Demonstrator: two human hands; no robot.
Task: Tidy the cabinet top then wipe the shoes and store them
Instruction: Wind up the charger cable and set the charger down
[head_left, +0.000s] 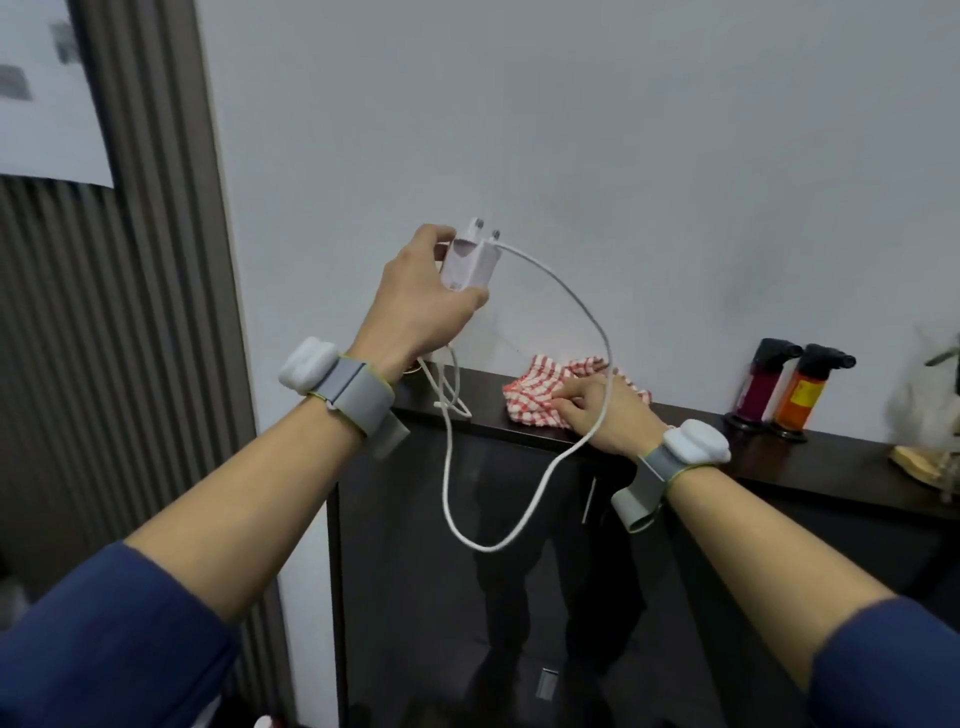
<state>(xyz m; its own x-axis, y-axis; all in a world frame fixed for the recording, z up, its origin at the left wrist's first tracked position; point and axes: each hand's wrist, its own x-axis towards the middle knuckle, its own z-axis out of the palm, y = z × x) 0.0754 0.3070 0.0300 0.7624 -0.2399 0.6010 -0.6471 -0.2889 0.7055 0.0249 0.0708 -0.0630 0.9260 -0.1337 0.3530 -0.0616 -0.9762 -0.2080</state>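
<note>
My left hand (421, 299) grips a white charger plug (470, 262) and holds it up above the left end of the dark cabinet top (810, 457). Its white cable (545, 473) arcs to the right, drops in a long loop in front of the cabinet and comes back up to the top's left corner. My right hand (605, 410) rests on a red-and-white checked cloth (540, 395) lying on the cabinet top, fingers curled onto its near edge. The cable passes over that hand. No shoes are in view.
Two small torch canisters, one dark red (756, 387) and one orange (797, 395), stand further right on the cabinet top. A blurred white object (924, 405) sits at the far right. Glossy dark cabinet doors (519, 597) are below; a ribbed panel (119, 312) is on the left.
</note>
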